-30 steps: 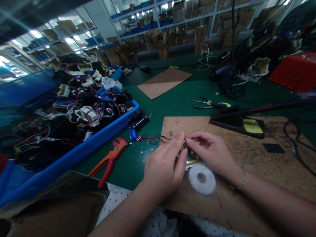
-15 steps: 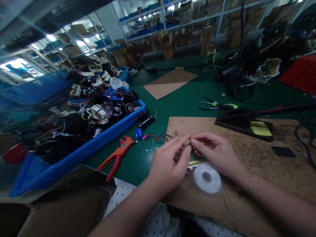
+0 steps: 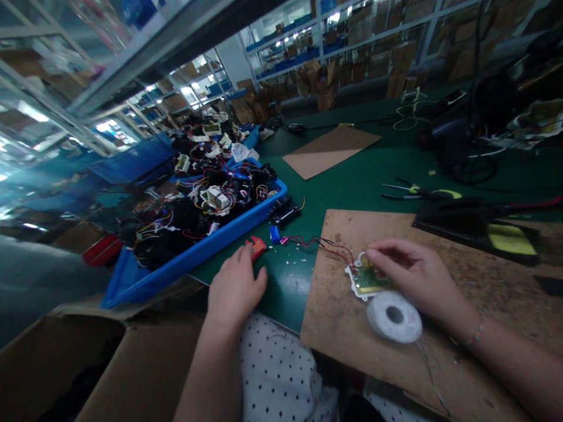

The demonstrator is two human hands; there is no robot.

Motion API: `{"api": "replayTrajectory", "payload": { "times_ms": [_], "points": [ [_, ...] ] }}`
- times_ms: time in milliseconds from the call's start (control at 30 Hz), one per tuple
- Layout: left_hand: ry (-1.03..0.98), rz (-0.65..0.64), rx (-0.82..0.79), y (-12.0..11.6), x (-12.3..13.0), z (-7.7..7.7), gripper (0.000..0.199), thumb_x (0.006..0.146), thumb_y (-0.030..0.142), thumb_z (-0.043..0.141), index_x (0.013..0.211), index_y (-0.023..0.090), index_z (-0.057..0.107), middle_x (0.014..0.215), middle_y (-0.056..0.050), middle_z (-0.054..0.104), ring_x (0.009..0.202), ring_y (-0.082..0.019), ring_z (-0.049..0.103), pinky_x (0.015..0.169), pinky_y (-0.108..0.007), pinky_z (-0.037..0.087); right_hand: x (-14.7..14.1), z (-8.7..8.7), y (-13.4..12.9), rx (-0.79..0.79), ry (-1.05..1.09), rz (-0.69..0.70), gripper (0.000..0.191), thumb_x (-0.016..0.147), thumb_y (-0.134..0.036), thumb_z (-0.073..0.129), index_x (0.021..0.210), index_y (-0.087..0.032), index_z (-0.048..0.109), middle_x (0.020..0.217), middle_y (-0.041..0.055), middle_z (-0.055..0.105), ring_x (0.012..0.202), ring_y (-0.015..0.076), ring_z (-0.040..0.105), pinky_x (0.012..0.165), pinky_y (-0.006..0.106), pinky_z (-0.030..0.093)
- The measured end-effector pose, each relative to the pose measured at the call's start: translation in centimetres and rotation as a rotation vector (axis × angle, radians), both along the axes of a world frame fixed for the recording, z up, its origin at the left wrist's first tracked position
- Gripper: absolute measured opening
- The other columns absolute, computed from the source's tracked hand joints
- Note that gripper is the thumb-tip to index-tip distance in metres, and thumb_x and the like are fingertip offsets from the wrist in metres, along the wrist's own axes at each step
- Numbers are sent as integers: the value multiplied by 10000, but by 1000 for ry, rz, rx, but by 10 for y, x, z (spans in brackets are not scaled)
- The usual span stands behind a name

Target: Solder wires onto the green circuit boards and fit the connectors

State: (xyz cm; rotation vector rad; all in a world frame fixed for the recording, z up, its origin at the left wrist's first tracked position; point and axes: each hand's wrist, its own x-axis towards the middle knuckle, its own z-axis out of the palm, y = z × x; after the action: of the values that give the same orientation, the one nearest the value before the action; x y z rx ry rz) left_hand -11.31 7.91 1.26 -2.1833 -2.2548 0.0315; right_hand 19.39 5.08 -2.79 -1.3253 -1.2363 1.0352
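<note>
My left hand [image 3: 235, 284] lies over the red-orange hand cutter [image 3: 258, 247], thumb spread away from the fingers; most of the tool is hidden beneath it. On the brown work board, my right hand [image 3: 411, 272] pinches thumb and forefinger together above a green circuit board [image 3: 367, 280] in a white frame. Something thin and small shows at those fingertips, too small to name. Red and black wires [image 3: 341, 251] run left from the circuit board toward a blue block [image 3: 275, 234]. Just below the right hand is a spool [image 3: 407, 328] of thin wire.
A blue tray [image 3: 229, 234] heaped with wired parts stands at the left, a black part [image 3: 284, 212] beside it. Yellow-black pliers [image 3: 422, 192] and a black stand with a yellow sponge [image 3: 512, 240] are at the right. A cardboard sheet [image 3: 332, 151] lies behind.
My left hand has left the right hand's fingertips and moved left onto the cutter. The circuit board is more exposed. The view has turned left.
</note>
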Motion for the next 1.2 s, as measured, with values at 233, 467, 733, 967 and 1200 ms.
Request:
{"api": "replayTrajectory", "payload": {
  "times_ms": [233, 467, 733, 967, 1200],
  "points": [
    [70, 161, -136, 2, -65, -29, 743, 855, 483, 498, 1442, 30, 464, 1320, -283, 570, 1166, -426, 621, 958, -509, 497, 1, -3, 2, 89, -71, -5, 285, 817, -461, 740, 898, -188, 749, 797, 53, 741, 664, 146, 659, 580, 251, 532],
    [104, 200, -21, -6, -47, 12, 672, 847, 531, 461, 1284, 32, 567, 1158, -277, 567, 1120, -478, 586, 941, -571, 471, 4, -8, 5, 195, -159, 1, 244, 853, -427, 710, 923, -197, 751, 789, 42, 734, 651, 145, 655, 575, 261, 530],
    [-1723, 166, -431, -58, 61, 19, 408, 858, 397, 542, 1164, 135, 612, 1110, -160, 691, 905, -258, 653, 762, -385, 572, 4, -3, 2, 331, -326, -23, 126, 871, -324, 702, 906, -215, 753, 833, 38, 743, 699, 147, 676, 610, 259, 532],
    [-1989, 158, -947, -67, 78, -9, 319, 865, 361, 567, 942, 85, 708, 844, -129, 685, 771, -204, 650, 661, -297, 556, 7, -1, 4, 381, -445, 32, 78, 872, -267, 706, 929, -243, 754, 849, 8, 748, 733, 130, 686, 652, 246, 540],
    [-2088, 123, -1073, -69, 71, -12, 346, 856, 317, 598, 1120, 109, 676, 902, -124, 717, 756, -216, 714, 702, -302, 550, 10, 3, 6, 488, -568, 115, 112, 871, -192, 699, 966, -232, 744, 857, 3, 749, 745, 119, 683, 666, 242, 531]
  ]
}}
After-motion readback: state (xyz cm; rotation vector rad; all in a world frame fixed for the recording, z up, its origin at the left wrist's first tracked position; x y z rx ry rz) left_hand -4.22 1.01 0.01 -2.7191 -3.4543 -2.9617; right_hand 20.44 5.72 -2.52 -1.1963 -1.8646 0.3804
